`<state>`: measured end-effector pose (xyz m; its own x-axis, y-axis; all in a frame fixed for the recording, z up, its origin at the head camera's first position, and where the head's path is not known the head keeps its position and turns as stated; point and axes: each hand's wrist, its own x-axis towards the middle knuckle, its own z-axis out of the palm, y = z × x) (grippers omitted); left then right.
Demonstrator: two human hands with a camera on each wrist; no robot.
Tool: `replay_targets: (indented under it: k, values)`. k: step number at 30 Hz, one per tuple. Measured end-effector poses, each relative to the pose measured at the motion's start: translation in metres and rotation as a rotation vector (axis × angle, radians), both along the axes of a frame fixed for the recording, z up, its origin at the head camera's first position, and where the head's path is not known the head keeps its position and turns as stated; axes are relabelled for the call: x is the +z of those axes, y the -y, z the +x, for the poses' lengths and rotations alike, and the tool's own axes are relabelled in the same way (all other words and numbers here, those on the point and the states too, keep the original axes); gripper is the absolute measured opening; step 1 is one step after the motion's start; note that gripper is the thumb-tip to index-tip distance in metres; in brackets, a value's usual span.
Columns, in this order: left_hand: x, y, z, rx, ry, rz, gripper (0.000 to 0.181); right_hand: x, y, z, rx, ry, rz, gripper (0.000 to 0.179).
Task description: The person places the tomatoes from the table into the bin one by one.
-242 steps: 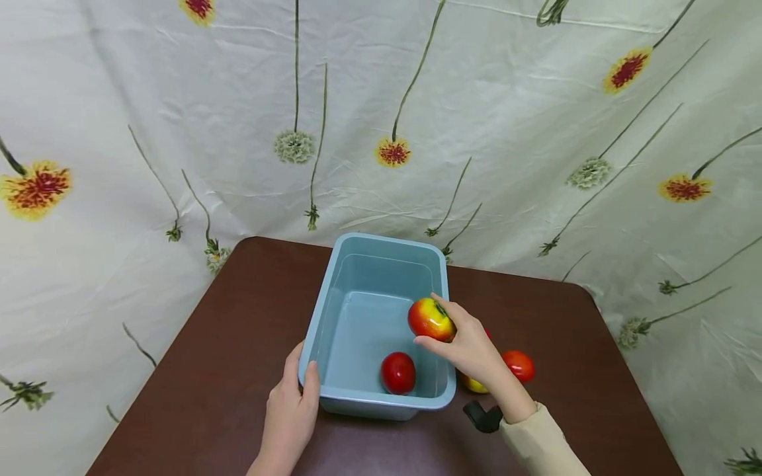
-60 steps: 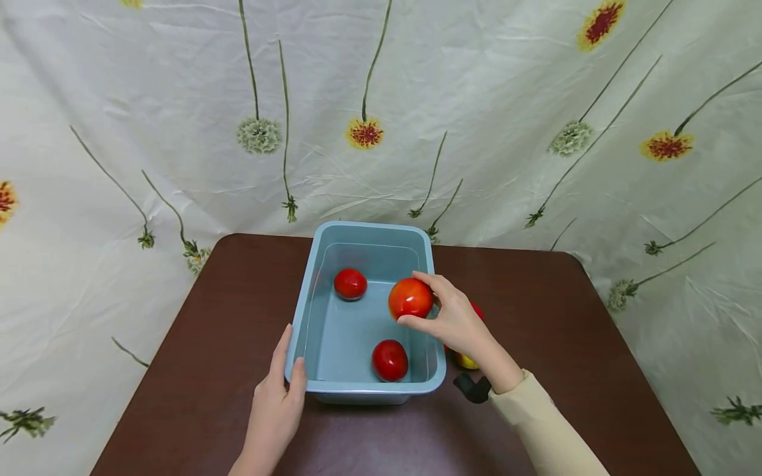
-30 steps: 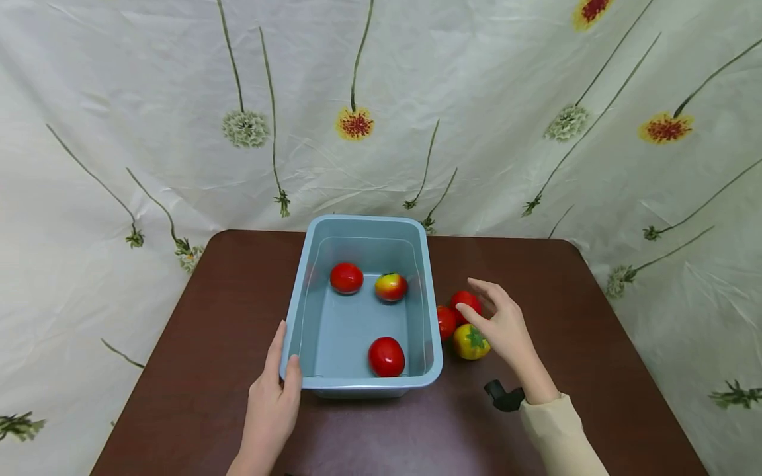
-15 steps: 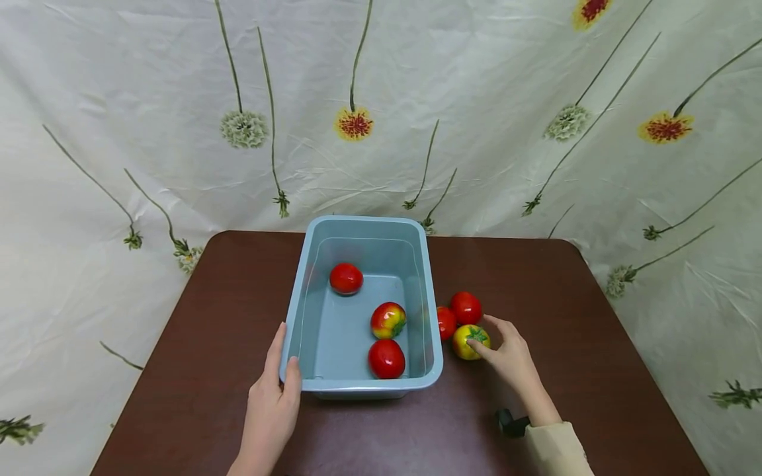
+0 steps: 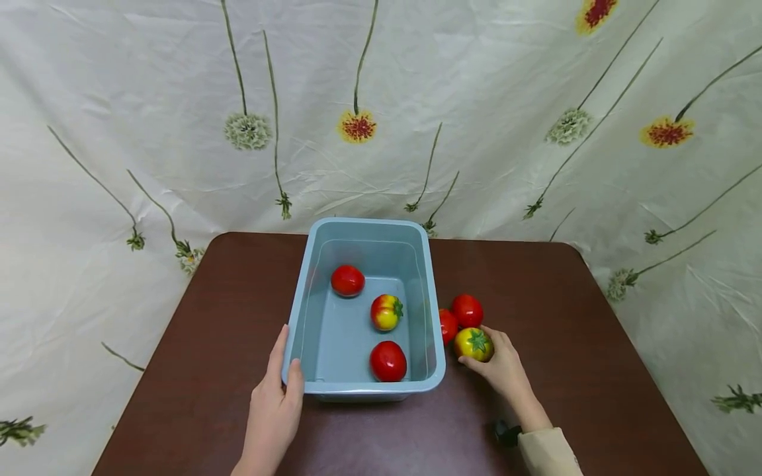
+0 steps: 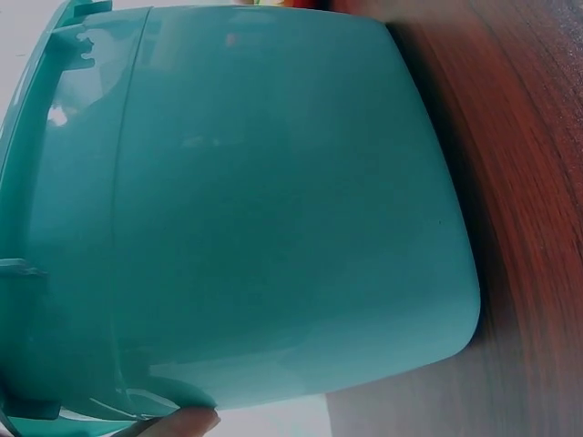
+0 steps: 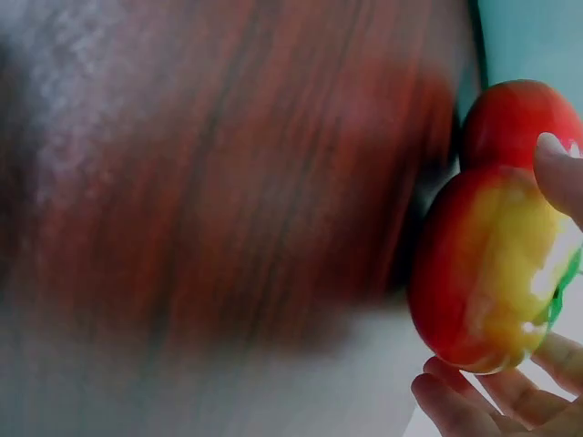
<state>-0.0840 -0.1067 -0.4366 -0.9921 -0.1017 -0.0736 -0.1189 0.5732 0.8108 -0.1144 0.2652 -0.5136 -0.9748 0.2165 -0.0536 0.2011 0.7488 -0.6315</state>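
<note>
My left hand [image 5: 274,403] grips the near left corner of a light blue plastic bin [image 5: 297,304], thumb over the rim and fingers along the outer side. Inside lie two red tomatoes, one toward the back [image 5: 348,281] and one at the front [image 5: 388,361], with a red-and-yellow tomato [image 5: 385,313] between them at the right. To the right of the bin, my right hand [image 5: 505,367] holds a yellow tomato [image 5: 473,345] with a green star-shaped top; in the right wrist view its side shows red, with the thumb [image 7: 557,177] and fingertips on opposite sides.
Two more red tomatoes, one beside the bin [image 5: 448,325] and one behind [image 5: 467,310], sit close against the yellow one. The bin stands on a dark brown table [image 5: 565,317]. White flower-print cloth [image 5: 488,99] hangs behind the table.
A red-and-yellow tomato from my right hand now lies in the bin, where it has rolled about. My right hand has moved right and down and closed round the yellow tomato. The left hand stays on the bin.
</note>
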Motion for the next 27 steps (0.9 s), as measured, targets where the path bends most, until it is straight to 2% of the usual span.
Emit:
replay_targets:
  k: [7,16,22,27]
  values:
    - [-0.002,-0.001,0.000,-0.005,-0.007,0.018,0.056,-0.007,0.004,0.002,0.012,-0.040,0.014,0.082]
    - [-0.002,0.000,0.000,-0.002,-0.022,0.029,0.056,-0.005,0.006,0.003,-0.006,-0.053,0.011,0.080]
    - [-0.002,0.000,0.000,-0.003,-0.026,0.027,0.056,0.008,0.003,0.005,-0.037,-0.032,-0.030,0.079]
    - [-0.004,0.000,0.000,0.004,-0.038,0.030,0.056,0.025,-0.001,0.003,-0.052,-0.049,-0.084,0.080]
